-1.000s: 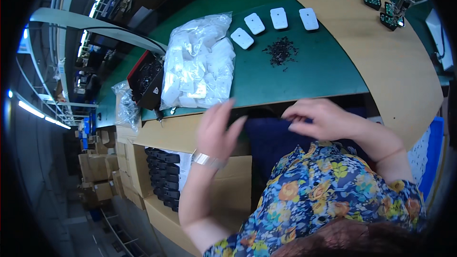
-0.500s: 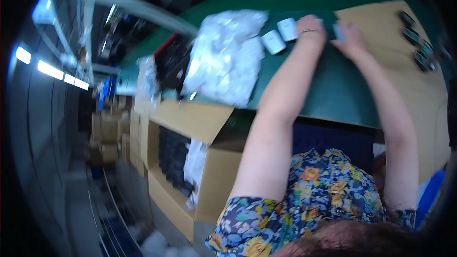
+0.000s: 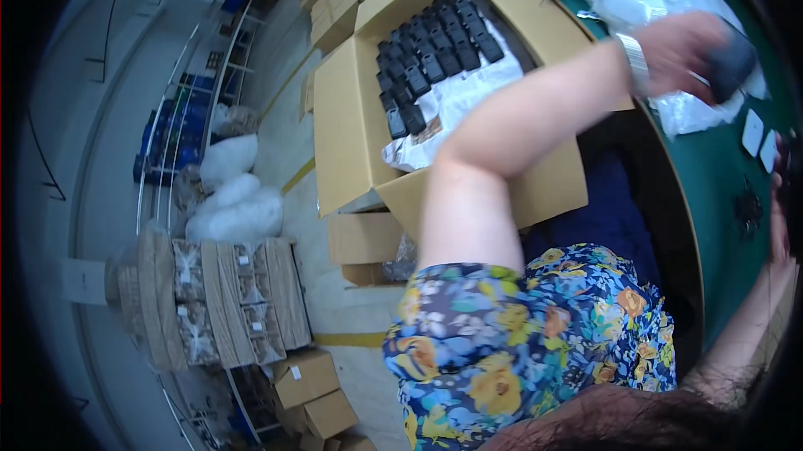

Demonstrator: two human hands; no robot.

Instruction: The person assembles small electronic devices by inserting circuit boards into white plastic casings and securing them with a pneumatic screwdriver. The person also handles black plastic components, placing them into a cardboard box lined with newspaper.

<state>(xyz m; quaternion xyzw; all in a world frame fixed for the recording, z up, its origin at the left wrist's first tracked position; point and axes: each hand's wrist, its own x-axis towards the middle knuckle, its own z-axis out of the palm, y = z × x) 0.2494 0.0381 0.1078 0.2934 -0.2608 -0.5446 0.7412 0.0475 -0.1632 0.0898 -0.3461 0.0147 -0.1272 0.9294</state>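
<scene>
**A:** Head view first. Where is the left hand?

**B:** Upper right of the frame. The left hand (image 3: 682, 54) is stretched out from the flowered sleeve (image 3: 502, 342), with a silver bracelet (image 3: 636, 62) on the wrist. Its grip is curled shut around a dark device (image 3: 733, 64), which sticks out past the fingers toward the right edge.

**A:** What lies under it?

**B:** A heap of clear plastic bags (image 3: 669, 0) on the green bench (image 3: 719, 192). The dark device is held over the right part of that heap, near the top right of the picture.

**A:** And the right hand?

**B:** Only a sliver of the right hand (image 3: 780, 217) shows at the far right edge, with the forearm rising from the lower right corner. I cannot tell whether its grip is spread or pressed together; the rim of the picture cuts it off.

**A:** Anything near it?

**B:** Two white flat pieces (image 3: 759, 137) lie on the bench just above it, and a small pile of dark bits (image 3: 747, 208) sits just left of it.

**A:** What fills the middle top?

**B:** An open cardboard box (image 3: 351, 125) on the floor, beside the bench. Inside it, rows of dark devices (image 3: 435, 54) lie packed on a white plastic liner (image 3: 452, 104). The left forearm crosses in front of the box's right flap.

**A:** And the left side?

**B:** A pallet of wrapped cartons (image 3: 217, 300) at lower left, white sacks (image 3: 234, 200) above it, and more cartons (image 3: 314, 388) along the bottom.
</scene>
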